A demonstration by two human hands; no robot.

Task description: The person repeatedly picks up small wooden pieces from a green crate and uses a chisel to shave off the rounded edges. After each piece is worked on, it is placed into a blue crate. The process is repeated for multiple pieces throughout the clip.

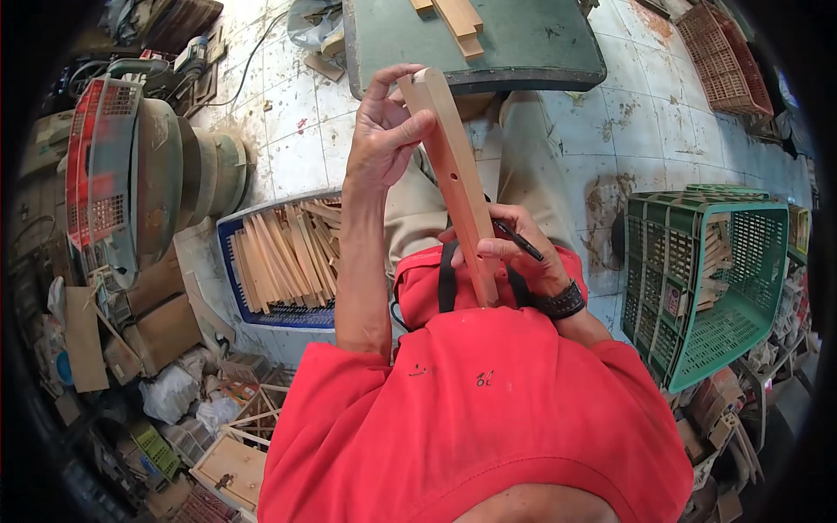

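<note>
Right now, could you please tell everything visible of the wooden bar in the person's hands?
The wooden bar is long and narrow, seemingly bare pale wood, with one face looking redder. A small dark hole shows in that face; the far end looks rounded. The left hand grips it near that end, the right hand nearer the body. It slants away from the red shirt; contact there is unclear.

A table (540,52) stands before the person (488,401), with boards (458,24) on it and a basket (725,65) to its right. A crate (230,266) of sticks (288,261) sits at left, a second crate (732,344) with wood (715,257) inside at right — and between table and person is the bar (459,183), left hand (388,131) at its far end, right hand (527,253) nearer.
</note>
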